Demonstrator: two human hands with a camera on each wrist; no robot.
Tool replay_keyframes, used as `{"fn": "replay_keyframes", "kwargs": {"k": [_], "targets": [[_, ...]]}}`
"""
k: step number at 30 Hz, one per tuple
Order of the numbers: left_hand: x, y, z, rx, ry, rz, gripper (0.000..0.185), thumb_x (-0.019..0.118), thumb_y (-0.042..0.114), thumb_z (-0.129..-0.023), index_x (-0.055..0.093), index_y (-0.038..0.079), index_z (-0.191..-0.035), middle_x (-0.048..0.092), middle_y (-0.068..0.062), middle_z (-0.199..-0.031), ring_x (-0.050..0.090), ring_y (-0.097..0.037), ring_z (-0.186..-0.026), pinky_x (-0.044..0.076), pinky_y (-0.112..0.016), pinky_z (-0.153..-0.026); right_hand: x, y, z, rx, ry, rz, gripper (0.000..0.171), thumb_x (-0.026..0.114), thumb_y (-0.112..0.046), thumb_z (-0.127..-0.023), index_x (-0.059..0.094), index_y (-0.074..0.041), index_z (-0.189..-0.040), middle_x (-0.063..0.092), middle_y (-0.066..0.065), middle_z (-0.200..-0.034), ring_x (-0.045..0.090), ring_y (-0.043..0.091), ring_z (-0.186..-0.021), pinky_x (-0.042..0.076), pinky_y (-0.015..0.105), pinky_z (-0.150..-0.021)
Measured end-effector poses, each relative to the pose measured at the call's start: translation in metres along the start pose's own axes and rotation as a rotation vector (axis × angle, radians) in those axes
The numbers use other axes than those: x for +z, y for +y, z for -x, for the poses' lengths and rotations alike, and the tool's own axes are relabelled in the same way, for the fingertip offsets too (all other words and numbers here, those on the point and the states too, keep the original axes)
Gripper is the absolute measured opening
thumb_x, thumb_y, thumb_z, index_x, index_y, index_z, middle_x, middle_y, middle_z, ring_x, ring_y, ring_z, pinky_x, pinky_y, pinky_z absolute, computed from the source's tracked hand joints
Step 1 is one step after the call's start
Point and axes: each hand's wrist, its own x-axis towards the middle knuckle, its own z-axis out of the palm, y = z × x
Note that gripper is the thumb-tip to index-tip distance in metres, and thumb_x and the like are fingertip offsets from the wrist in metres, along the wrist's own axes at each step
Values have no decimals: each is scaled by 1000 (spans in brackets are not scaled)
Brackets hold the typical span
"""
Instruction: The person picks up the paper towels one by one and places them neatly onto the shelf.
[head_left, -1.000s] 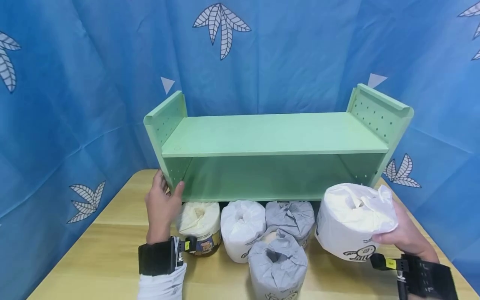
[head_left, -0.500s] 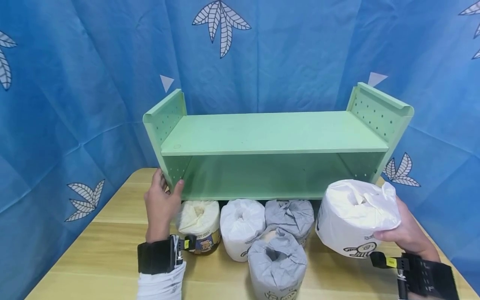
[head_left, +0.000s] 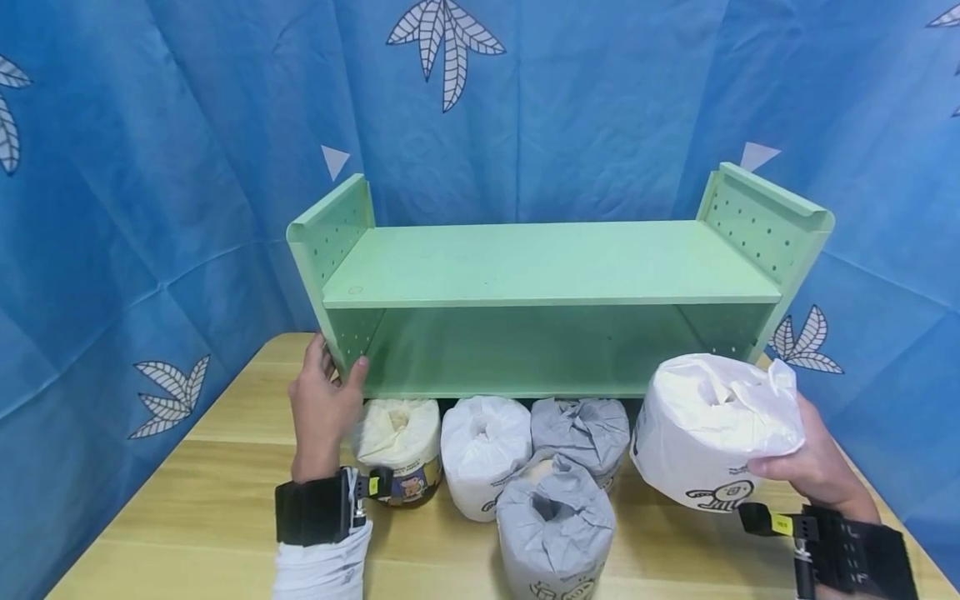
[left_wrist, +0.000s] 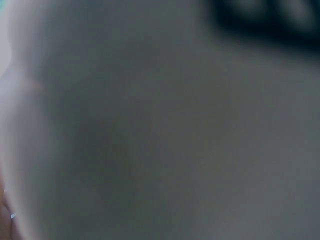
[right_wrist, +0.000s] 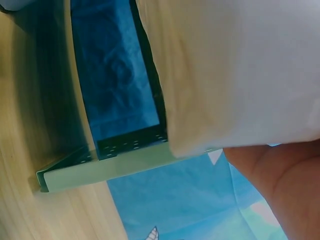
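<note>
In the head view my left hand (head_left: 326, 417) grips the lower left side panel of a green two-tier shelf (head_left: 551, 262), thumb in front and fingers behind. With my right hand (head_left: 817, 467) I hold a white paper-wrapped toilet roll (head_left: 716, 433) by its right side, slightly tilted, before the shelf's lower right. The same toilet roll (right_wrist: 245, 75) fills the upper right of the right wrist view, beside the shelf's green side panel (right_wrist: 110, 167). Most fingers of the right hand are hidden behind the roll. A grey blur covers nearly all of the left wrist view.
Along the shelf's front stand a cream-topped roll (head_left: 401, 442), a white roll (head_left: 483, 458) and a grey roll (head_left: 585, 433). Another grey roll (head_left: 555, 533) stands nearer on the wooden table (head_left: 202, 500). A blue patterned curtain (head_left: 600, 108) hangs behind and at both sides.
The white toilet roll in my right hand has risen slightly and shifted a little to the right. My left hand keeps its grip on the shelf.
</note>
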Motion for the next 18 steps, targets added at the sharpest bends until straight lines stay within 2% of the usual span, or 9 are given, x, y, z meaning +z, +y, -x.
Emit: {"fn": "replay_keyframes", "kwargs": {"k": [3, 5, 9, 11, 13, 18], "targets": [[0, 1, -1, -6, -8, 4, 66, 63, 9, -93, 30, 4, -151, 41, -25, -145, 40, -40, -132, 41, -49, -102, 1, 1, 1, -9, 32, -3, 87, 66, 20, -49, 52, -7, -131, 66, 5, -108, 63, 13, -91, 51, 21, -79], [0, 2, -1, -8, -11, 3, 66, 63, 9, -93, 29, 4, -151, 41, -25, -145, 40, -40, -132, 41, -48, -102, 1, 2, 0, -37, 22, -23, 86, 66, 20, -50, 51, -2, -132, 65, 7, -109, 63, 14, -91, 51, 21, -79], [-1, 2, -1, -10, -14, -6, 66, 62, 9, -94, 29, 3, -150, 41, -25, -145, 40, -40, -132, 41, -48, -102, 1, 1, 0, -43, -3, -32, 85, 65, 20, -53, 49, -1, -134, 65, 5, -112, 63, 12, -94, 52, 21, -81], [-1, 2, -1, -14, -16, -10, 66, 62, 9, -94, 29, 3, -150, 41, -25, -145, 40, -40, -132, 41, -48, -102, 1, 0, -1, -16, 2, -18, 86, 65, 20, -54, 50, -6, -134, 65, 1, -112, 63, 11, -94, 52, 21, -81], [-1, 2, -1, -18, -18, -11, 66, 62, 9, -94, 29, 4, -151, 41, -26, -145, 40, -40, -132, 41, -48, -102, 1, 0, -1, -21, 4, -23, 86, 64, 22, -53, 50, -6, -134, 65, 1, -112, 63, 10, -95, 52, 21, -81], [-1, 2, 0, -24, -18, -9, 67, 62, 10, -94, 28, 5, -151, 41, -26, -145, 40, -40, -132, 41, -48, -102, 2, 2, -3, -98, 4, -71, 87, 59, 25, -50, 48, 4, -134, 65, 8, -113, 64, 14, -95, 52, 22, -81]]}}
